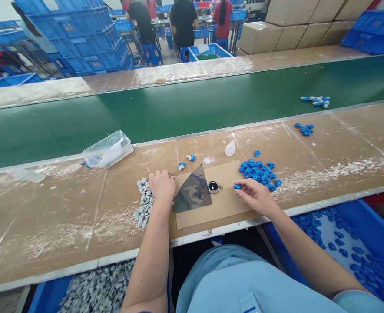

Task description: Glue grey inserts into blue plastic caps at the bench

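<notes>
A small blue piece (236, 186) is pinched between the thumb and fingers of my right hand (255, 195), just left of a pile of blue pieces (260, 171). My left hand (162, 187) rests at the right edge of a pile of grey pieces (144, 206), its fingers bent and their tips hidden, so what it holds cannot be made out. Between the hands lie a camouflage-patterned sheet (193, 193) and a small round pot with black contents (213, 187), on a piece of cardboard (234, 208). Two blue-and-white pieces (190, 158) lie behind the sheet.
A green conveyor belt (179, 108) runs behind the worktop, carrying some blue-and-white pieces (319, 101). A clear plastic box (109, 150) stands at left. Bins of grey pieces (94, 289) and blue pieces (342, 252) sit below the front edge. People work in the background.
</notes>
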`<action>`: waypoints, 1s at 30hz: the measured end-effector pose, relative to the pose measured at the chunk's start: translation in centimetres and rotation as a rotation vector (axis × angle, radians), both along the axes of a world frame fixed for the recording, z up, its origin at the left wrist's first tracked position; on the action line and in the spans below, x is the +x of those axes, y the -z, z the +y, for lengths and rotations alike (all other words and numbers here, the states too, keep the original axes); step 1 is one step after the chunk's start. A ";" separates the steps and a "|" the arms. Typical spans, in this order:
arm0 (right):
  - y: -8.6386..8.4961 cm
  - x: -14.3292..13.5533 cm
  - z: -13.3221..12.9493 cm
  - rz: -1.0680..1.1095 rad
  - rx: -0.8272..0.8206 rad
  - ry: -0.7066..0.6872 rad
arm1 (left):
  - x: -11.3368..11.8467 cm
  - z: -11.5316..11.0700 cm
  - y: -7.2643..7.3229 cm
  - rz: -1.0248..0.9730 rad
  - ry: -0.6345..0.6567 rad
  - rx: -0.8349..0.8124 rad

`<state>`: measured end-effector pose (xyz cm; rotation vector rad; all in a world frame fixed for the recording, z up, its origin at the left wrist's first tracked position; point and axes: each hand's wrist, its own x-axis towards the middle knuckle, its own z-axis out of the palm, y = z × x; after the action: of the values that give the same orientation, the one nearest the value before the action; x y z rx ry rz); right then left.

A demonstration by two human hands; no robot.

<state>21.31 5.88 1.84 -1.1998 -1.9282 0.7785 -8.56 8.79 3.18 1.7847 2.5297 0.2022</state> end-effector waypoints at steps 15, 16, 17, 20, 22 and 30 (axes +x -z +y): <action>-1.2 -3.8 2.2 -0.192 0.204 -0.194 | 1.7 -6.3 0.5 -1.169 -0.003 0.369; -1.2 -3.8 2.3 -0.210 0.211 -0.203 | 2.2 -6.8 0.6 -1.251 -0.003 0.356; -1.1 -3.8 2.3 -0.227 0.220 -0.209 | 2.6 -7.2 0.8 -1.309 -0.004 0.341; -1.1 -3.7 2.4 -0.262 0.253 -0.205 | 3.7 -8.1 1.2 -1.419 -0.029 0.288; -1.0 -3.6 2.4 -0.271 0.283 -0.197 | 4.3 -8.4 1.5 -1.486 -0.055 0.275; -0.9 -3.2 2.3 -0.243 0.237 -0.167 | 6.0 -9.1 1.7 -1.635 -0.092 0.156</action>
<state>18.13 8.16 2.77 -1.0365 -2.2708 0.4856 -2.53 -0.27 1.45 0.7342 1.3163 1.2247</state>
